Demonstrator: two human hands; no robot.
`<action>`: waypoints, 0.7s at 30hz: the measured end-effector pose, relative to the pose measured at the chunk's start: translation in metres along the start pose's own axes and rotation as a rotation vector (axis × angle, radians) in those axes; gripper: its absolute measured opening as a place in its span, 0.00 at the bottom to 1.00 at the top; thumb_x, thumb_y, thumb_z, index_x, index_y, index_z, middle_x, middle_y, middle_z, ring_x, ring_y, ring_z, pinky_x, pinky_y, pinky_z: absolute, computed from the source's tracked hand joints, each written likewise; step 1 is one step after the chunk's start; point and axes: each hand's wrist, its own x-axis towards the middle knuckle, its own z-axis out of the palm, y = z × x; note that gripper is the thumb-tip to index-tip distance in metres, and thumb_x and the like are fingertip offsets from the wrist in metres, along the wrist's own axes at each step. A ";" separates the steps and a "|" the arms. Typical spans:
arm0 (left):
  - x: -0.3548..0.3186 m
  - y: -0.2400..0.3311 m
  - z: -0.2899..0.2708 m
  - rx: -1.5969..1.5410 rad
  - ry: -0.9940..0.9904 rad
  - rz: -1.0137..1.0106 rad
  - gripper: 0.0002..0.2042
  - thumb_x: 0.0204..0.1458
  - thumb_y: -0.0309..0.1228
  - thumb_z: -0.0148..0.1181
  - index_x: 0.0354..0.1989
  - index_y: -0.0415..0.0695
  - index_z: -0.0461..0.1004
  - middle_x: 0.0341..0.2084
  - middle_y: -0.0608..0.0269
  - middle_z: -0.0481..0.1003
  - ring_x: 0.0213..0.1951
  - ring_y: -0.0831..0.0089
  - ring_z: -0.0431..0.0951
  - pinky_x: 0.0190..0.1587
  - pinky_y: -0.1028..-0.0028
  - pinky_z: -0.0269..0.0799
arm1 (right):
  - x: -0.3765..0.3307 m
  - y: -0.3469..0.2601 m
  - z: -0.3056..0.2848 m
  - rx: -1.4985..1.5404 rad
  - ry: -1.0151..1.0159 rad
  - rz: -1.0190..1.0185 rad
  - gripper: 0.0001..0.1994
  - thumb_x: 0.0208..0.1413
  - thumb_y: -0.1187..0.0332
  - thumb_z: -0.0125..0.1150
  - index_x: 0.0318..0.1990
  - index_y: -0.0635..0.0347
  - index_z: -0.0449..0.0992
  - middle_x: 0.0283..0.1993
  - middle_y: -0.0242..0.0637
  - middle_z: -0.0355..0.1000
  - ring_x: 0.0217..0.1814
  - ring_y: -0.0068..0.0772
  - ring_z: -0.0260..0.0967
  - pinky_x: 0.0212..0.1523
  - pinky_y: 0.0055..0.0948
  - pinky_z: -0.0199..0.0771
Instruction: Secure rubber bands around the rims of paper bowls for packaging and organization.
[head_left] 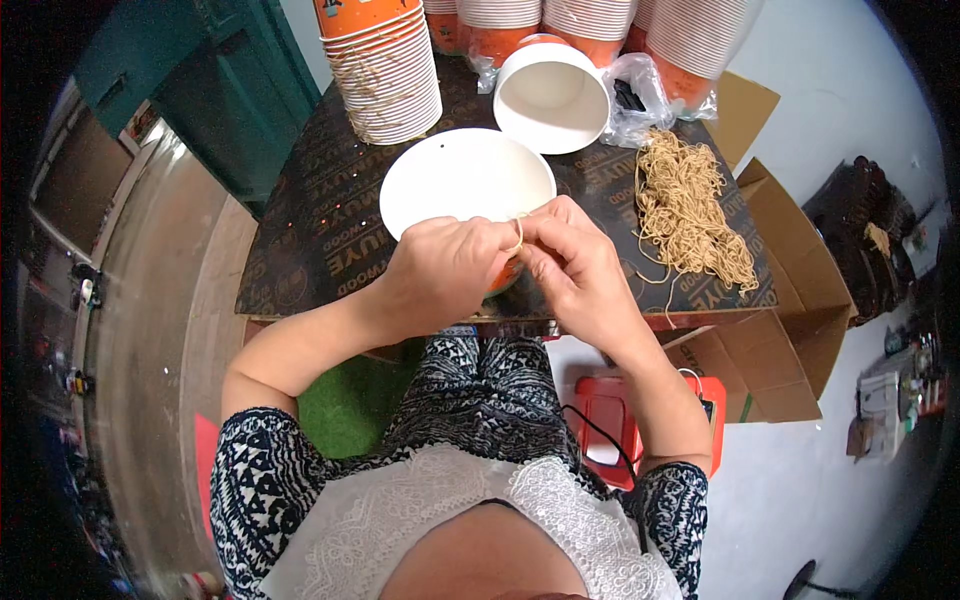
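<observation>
Rubber band: we pinch a thin tan rubber band between both hands, above the round white paper bowl.
Left hand: fingertips grasping the band.
Right hand: likewise grasping.
Desk: dark board; tan band heap at our right.

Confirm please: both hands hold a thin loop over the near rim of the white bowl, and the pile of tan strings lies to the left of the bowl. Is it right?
Not quite. The pile of tan strings lies to the right of the white bowl, not the left, as the head view shows. The left hand and right hand do hold a thin loop at its near rim.
</observation>
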 end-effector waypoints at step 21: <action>0.016 0.006 -0.010 -0.496 -0.086 -0.704 0.04 0.53 0.25 0.56 0.30 0.37 0.71 0.18 0.50 0.75 0.24 0.54 0.79 0.28 0.63 0.73 | -0.045 0.011 0.024 -0.246 0.146 -0.322 0.13 0.43 0.91 0.54 0.38 0.71 0.69 0.52 0.55 0.61 0.51 0.48 0.66 0.50 0.35 0.71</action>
